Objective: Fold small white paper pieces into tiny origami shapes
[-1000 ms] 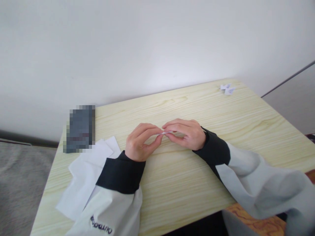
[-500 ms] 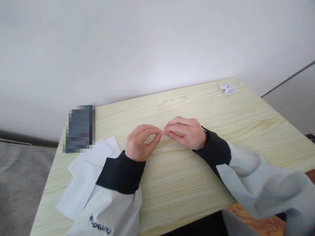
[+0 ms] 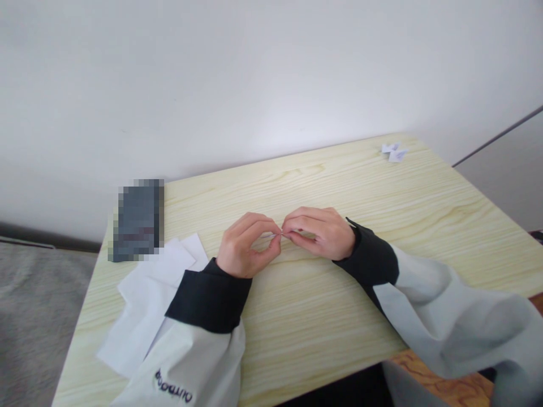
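Note:
My left hand [image 3: 246, 249] and my right hand [image 3: 321, 230] meet fingertip to fingertip just above the light wooden table [image 3: 322, 316]. Both pinch a small white piece of paper [image 3: 275, 234], which is almost wholly hidden by the fingers. Each hand's fingers are curled and pressed together on it. Dark cuffs and pale grey sleeves cover both wrists.
Several white paper sheets [image 3: 144, 294] lie at the table's left, partly under my left sleeve. A dark blurred rectangular object [image 3: 138, 220] sits at the far left corner. Small folded paper pieces [image 3: 393, 151] rest at the far right corner. A white wall stands behind.
My hands have drawn closer and the paper strip seen a second ago is now nearly hidden between the fingertips. The view has barely shifted.

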Demonstrator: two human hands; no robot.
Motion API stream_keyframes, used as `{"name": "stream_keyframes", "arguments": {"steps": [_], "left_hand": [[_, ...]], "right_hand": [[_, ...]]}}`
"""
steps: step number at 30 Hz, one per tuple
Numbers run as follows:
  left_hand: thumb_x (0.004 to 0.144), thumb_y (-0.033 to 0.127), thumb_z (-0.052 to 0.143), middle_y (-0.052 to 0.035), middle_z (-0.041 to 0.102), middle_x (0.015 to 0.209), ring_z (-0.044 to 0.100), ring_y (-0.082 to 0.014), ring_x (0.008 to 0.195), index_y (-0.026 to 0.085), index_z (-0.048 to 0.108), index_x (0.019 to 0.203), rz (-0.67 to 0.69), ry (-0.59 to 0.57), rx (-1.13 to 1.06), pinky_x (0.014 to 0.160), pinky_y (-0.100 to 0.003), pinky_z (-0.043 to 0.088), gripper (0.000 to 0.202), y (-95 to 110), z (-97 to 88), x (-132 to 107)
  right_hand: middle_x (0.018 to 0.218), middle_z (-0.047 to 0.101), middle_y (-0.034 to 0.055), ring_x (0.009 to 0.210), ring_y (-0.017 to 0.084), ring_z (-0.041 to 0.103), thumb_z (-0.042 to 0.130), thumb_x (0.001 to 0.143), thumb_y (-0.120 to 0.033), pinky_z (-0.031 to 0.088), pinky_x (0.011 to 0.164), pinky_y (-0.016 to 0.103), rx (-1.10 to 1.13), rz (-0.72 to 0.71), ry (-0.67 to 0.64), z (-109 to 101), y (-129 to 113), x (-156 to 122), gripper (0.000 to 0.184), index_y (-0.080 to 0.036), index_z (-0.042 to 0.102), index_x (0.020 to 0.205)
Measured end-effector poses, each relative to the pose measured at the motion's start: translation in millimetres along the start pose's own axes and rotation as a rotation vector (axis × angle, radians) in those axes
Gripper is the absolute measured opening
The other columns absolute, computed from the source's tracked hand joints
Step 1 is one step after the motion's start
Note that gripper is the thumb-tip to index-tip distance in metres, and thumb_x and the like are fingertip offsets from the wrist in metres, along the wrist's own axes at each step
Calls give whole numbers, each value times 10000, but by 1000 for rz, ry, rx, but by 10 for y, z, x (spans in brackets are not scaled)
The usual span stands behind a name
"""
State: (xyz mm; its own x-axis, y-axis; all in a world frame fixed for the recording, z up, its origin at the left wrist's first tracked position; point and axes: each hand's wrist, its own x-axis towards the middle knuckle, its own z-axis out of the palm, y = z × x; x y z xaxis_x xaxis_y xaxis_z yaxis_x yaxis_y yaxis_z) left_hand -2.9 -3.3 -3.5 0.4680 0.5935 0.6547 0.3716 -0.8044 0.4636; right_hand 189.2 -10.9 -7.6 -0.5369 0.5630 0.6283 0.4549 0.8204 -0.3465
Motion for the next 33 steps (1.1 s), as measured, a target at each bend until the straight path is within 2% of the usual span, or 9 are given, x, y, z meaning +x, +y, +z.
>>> {"name": "stream_keyframes", "arguments": {"steps": [6,13,19,23,28,33], "left_hand": [[698,98,596,-41,654,734,623,-134,699,157,612,727,-23,46,31,652,-255,523,67,39,-12,14],[700,85,611,-43,674,742,639,-124,682,133,640,762,-33,70,46,649,-230,519,84,20,-44,12],[737,115,605,-33,697,749,650,-119,680,148,660,768,-117,56,8,654,-220,522,70,30,-52,3],[757,152,605,-23,706,753,654,-116,672,160,666,772,-165,30,-19,647,-214,525,63,-1,-58,-10],[758,146,608,-38,706,758,654,-119,683,147,667,776,-137,36,11,659,-213,523,62,-31,-69,-7],[758,186,627,-27,705,764,652,-120,694,157,661,782,-137,31,45,668,-216,523,50,-4,-72,3]], "right_hand": [[853,645,48,733,105,592,488,877,-187,487,645,202,111,103,6,24,-25,1,83,-174,570,885],[820,624,54,727,102,575,497,868,-167,506,650,210,226,140,57,24,-11,12,75,-155,571,864],[805,628,51,724,100,582,514,855,-162,521,646,205,265,194,66,-3,-31,32,76,-145,587,849],[791,635,35,714,89,590,534,852,-197,528,627,183,292,272,57,-1,-28,25,85,-154,605,832],[781,655,18,692,90,609,607,811,-280,542,607,180,291,388,104,35,16,-8,114,-167,624,808],[745,664,20,657,90,608,597,823,-255,523,612,185,204,326,132,21,5,0,111,-164,631,769]]}}
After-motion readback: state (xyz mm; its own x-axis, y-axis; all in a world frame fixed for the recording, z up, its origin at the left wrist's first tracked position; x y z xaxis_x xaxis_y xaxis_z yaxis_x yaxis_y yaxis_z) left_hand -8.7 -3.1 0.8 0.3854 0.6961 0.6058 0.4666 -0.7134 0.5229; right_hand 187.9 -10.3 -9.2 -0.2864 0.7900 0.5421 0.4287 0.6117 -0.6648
